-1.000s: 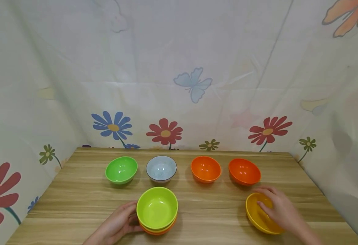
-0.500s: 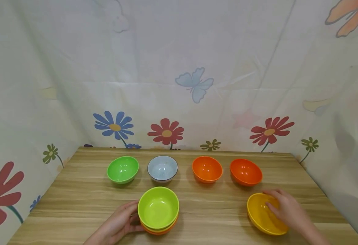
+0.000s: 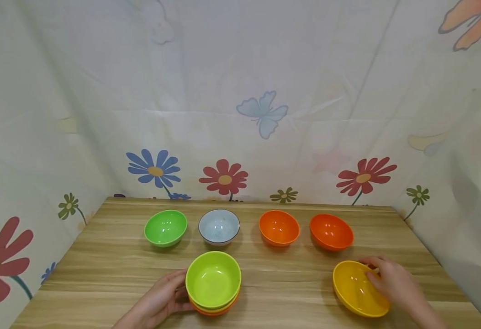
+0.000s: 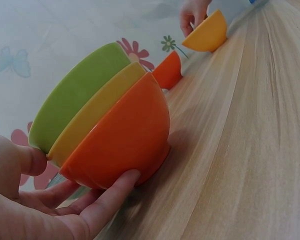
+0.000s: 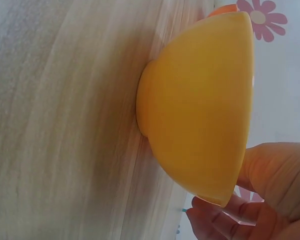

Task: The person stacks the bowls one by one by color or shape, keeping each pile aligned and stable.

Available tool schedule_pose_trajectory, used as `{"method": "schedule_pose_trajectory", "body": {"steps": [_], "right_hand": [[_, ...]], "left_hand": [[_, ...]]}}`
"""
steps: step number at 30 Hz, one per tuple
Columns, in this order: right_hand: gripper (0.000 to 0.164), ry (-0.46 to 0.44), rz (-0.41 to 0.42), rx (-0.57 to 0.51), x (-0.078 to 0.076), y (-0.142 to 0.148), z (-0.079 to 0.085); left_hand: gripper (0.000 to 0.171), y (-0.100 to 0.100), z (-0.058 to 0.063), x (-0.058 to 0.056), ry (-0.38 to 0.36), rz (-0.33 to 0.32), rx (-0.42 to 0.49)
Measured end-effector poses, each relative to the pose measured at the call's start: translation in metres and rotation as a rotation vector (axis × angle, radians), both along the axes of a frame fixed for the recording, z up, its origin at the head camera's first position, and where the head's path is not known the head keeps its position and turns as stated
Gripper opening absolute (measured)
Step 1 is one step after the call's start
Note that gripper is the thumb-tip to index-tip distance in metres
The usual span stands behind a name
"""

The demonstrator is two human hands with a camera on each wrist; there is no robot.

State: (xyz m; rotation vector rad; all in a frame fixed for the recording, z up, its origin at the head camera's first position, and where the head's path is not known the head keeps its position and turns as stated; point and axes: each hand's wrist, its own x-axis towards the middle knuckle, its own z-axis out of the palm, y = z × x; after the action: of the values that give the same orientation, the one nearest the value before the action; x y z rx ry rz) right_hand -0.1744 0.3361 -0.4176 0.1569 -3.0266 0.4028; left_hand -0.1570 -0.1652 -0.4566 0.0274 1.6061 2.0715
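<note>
A stack of bowls (image 3: 213, 279), lime green on top, then yellow, then orange, stands at the front of the table. My left hand (image 3: 164, 297) holds it from the left. In the left wrist view, the thumb (image 4: 34, 161) lies at the upper rims and the fingers reach round the lower orange bowl (image 4: 125, 132). At the right, my right hand (image 3: 392, 281) pinches the right rim of a yellow bowl (image 3: 357, 290), thumb inside and fingers outside. In the right wrist view the yellow bowl (image 5: 200, 100) seems to have its foot on the table.
Along the back of the wooden table (image 3: 113, 256) stand a green bowl (image 3: 165, 228), a pale blue bowl (image 3: 219, 227), an orange bowl (image 3: 279, 227) and a red-orange bowl (image 3: 331, 231). A flower-printed cloth (image 3: 191, 114) hangs behind and at both sides.
My right hand has moved slightly right, its thumb drawing back from the yellow bowl's inside toward the rim. The left hand and its stack stay in place; the head view has shifted a little.
</note>
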Motion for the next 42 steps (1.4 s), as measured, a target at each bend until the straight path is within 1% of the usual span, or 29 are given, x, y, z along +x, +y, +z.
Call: {"method": "schedule_pose_trajectory", "body": {"steps": [3,12,18,27,30,37,42], "right_hand": [[0.023,-0.010,-0.016,-0.004,-0.0003,0.0010,0.0017],[0.019,-0.092,-0.051,-0.009,-0.0025,0.0005,0.0072],[0.015,-0.101,-0.055,-0.001,-0.0019,0.0002,0.0073],[0.015,-0.158,-0.078,-0.009,-0.0034,-0.0001,0.0088],[0.015,-0.156,-0.077,-0.003,-0.0032,-0.0004,0.0092],[0.015,-0.110,-0.060,0.012,-0.0014,-0.0016,0.0091],[0.015,-0.095,-0.070,0.019,-0.0018,-0.0025,0.0083]], "left_hand": [[0.066,-0.0003,-0.0001,0.0000,0.000,-0.001,0.000],[0.061,-0.0013,-0.0016,0.0003,0.010,-0.007,0.012],[0.062,0.0000,-0.0007,0.0014,0.012,-0.001,0.008],[0.065,0.0000,0.0027,0.0012,-0.008,-0.004,0.002],[0.066,0.0002,0.0031,0.0010,-0.014,-0.004,0.000],[0.064,-0.0003,0.0013,0.0013,-0.005,0.003,0.005],[0.062,-0.0003,0.0009,0.0010,0.004,0.002,0.006]]}}
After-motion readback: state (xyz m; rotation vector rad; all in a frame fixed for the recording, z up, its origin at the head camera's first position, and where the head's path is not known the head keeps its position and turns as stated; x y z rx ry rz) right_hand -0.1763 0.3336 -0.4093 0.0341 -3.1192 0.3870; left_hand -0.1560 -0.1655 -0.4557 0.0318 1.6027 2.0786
